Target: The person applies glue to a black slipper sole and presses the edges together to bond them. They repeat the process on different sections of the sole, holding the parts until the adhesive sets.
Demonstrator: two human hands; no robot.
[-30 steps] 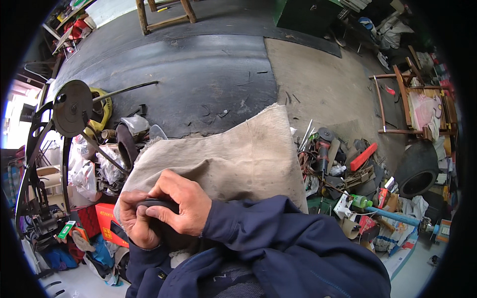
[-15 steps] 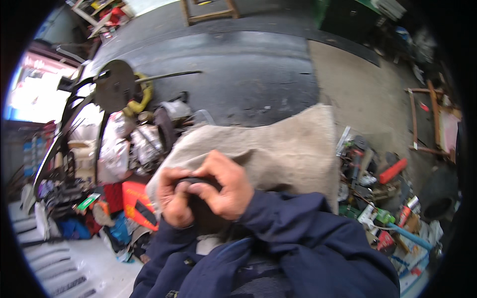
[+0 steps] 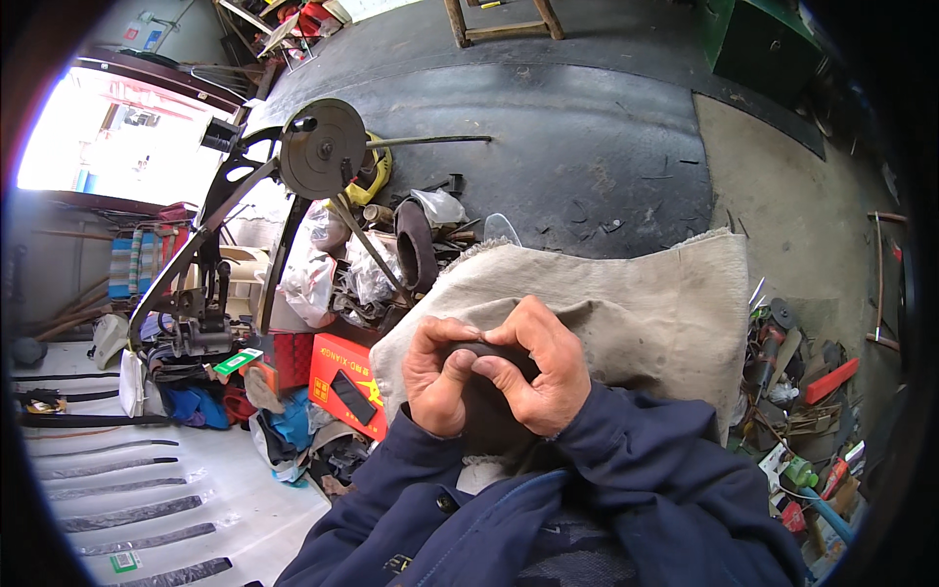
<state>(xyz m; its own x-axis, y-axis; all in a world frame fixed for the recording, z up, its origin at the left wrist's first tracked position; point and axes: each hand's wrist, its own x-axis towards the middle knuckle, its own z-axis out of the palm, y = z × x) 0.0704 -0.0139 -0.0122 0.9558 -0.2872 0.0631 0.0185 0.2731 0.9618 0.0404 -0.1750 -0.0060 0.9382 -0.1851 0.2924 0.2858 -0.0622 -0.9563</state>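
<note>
1. A black piece (image 3: 481,348) is held over the lap, with only a narrow edge shown between thumbs and fingers; its full shape is hidden, and where it ends below the thumbs cannot be told.
2. The visible edge is set crosswise, left to right, slightly arched; whether this is the long axis of the whole cannot be told.
3. The piece is gripped at its left by the left hand (image 3: 435,377) and at its right by the right hand (image 3: 540,367). It lies directly between them, so neither is nearer.
4. Both hands are brought together, thumbs almost meeting on the near side, fingers curled over the far side.
5. The lap is covered by a beige cloth (image 3: 636,318), spread beyond the hands and to their right.
6. To the left, a red box (image 3: 331,364) is seen with a dark flat rectangle (image 3: 352,398) on it; farther out, a machine's round wheel (image 3: 323,149) is raised.
7. At the right, a red bar (image 3: 831,381) and a green bottle (image 3: 801,473) are found among clutter.
</note>
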